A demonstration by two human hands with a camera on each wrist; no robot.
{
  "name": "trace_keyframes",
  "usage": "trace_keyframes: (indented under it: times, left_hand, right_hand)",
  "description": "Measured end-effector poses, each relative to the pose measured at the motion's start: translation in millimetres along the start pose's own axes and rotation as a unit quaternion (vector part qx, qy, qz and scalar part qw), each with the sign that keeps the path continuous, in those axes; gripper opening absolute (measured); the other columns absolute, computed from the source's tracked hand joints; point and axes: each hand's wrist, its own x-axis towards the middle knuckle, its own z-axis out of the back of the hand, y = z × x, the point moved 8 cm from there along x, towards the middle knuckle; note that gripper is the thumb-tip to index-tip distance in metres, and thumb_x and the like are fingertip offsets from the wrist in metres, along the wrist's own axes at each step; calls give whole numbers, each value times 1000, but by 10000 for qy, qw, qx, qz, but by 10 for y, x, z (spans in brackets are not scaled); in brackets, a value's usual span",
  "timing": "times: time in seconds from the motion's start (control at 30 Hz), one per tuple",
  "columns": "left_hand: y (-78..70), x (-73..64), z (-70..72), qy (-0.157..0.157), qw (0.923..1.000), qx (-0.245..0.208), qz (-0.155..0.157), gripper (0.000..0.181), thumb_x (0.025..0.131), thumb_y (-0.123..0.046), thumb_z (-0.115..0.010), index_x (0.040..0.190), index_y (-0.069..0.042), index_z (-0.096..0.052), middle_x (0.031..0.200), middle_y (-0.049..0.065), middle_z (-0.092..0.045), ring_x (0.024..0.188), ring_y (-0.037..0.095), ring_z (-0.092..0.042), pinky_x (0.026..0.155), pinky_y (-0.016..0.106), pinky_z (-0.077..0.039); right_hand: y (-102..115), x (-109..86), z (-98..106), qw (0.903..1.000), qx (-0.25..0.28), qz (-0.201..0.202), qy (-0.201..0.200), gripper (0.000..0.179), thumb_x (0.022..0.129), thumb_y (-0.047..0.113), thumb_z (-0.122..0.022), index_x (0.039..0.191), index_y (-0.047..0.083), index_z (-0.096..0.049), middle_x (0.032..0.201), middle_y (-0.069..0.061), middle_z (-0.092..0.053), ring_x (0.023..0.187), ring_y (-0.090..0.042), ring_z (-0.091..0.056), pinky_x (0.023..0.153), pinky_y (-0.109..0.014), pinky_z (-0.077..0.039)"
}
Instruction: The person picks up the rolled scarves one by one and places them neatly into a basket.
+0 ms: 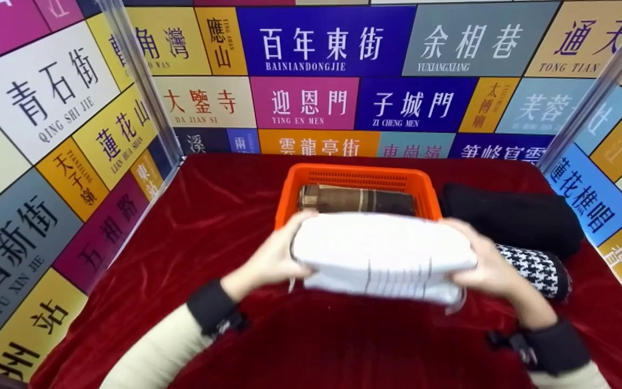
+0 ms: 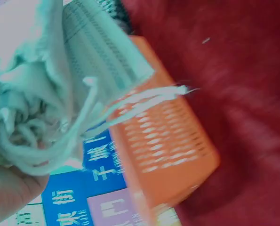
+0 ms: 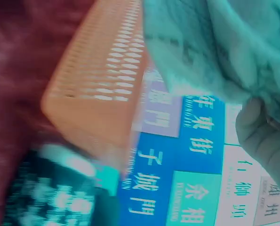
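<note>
A folded white scarf (image 1: 384,243) with thin grey lines is held up in front of an orange basket (image 1: 362,173), overlapping its near side in the head view. My left hand (image 1: 274,258) grips the scarf's left end; my right hand (image 1: 486,265) grips its right end. Knotted fringe (image 2: 41,150) dangles by the left thumb in the left wrist view. From the right wrist, the right fingers (image 3: 262,129) press into the bunched cloth. Inside the basket lies a brown and dark rolled cloth (image 1: 343,199).
Right of the basket lie a black folded cloth (image 1: 511,216) and a black-and-white houndstooth roll (image 1: 535,270). Dark red velvet (image 1: 208,216) covers the table. Sign-printed walls (image 1: 311,102) stand behind and at both sides, with metal posts (image 1: 143,75) at the corners.
</note>
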Motion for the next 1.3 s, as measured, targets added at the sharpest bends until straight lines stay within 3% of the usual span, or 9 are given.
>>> trace_keyframes:
  times: [0.13,0.3,0.47,0.57,0.7,0.83,0.9,1.1,1.3]
  left_hand:
    - [76,337,196,-276,9989,-16,373,90,58,-4,-76,137,-13,-33,122,12,-54,99,25,-57,83,37,-49]
    - [451,676,273,-307,9916,-74,1252,90,62,-6,-75,140,-20,-32,122,15,-52,89,25,-57,70,33,-51]
    - [880,784,196,-185,9818,-410,1848,86,62,-1,-73,138,-12,-33,118,17,-52,84,23,-54,70,29,-48]
    - [1068,778,114,33,9787,-134,2049,83,61,1,-74,134,-8,-35,117,17,-54,86,22,-53,75,28,-46]
    - [1202,744,-19,651,9647,968,2363,83,59,-5,-79,130,-9,-35,112,18,-58,87,26,-57,78,31,-47]
    - [1179,728,-80,1315,9295,2317,2549,89,56,-22,-86,130,-12,-35,120,16,-53,100,36,-53,87,41,-44]
    - [1105,763,-102,1568,9174,2781,2378,93,56,-30,-85,133,-12,-36,130,13,-46,113,35,-46,96,42,-38]
    - [848,965,-252,2138,9219,2841,1539,79,68,-35,-78,134,-11,-43,136,9,-47,124,26,-42,103,37,-33]
    - [871,1040,-340,2269,9058,3133,1731,65,66,-31,-79,123,-16,-52,115,9,-61,106,26,-55,90,37,-43]
  right_hand:
    - [-189,305,197,9946,187,-916,-457,85,55,-14,-63,135,2,-39,114,8,-52,87,-9,-52,74,-19,-44]
    - [-639,631,186,9787,769,-1886,-256,78,65,-13,-59,137,2,-31,119,-6,-43,90,-11,-48,74,-20,-44]
    - [-1083,781,-12,9624,1068,-2479,303,75,65,-10,-62,133,-1,-31,121,-12,-42,95,-13,-48,80,-21,-43]
    - [-1278,776,-157,9563,897,-2676,760,75,63,-6,-64,132,-2,-32,122,-16,-41,98,-19,-46,81,-23,-42]
    - [-1413,723,-297,9543,163,-2694,1281,84,60,-2,-68,135,-1,-30,126,-22,-43,100,-27,-45,81,-27,-41]
    - [-1380,726,-386,9521,-1081,-2288,1720,89,56,2,-71,136,0,-32,127,-25,-45,104,-34,-46,88,-41,-39]
    - [-1305,747,-416,9449,-1639,-2075,1930,89,56,5,-73,136,-1,-33,129,-26,-42,113,-39,-41,96,-49,-33]
    - [-1014,869,-519,9263,-2219,-1473,2664,88,65,12,-76,139,-2,-31,137,-27,-35,126,-43,-29,103,-55,-24]
    - [-1054,911,-586,9041,-2555,-1437,3110,81,70,12,-74,139,4,-33,134,-23,-43,121,-40,-40,97,-51,-34]
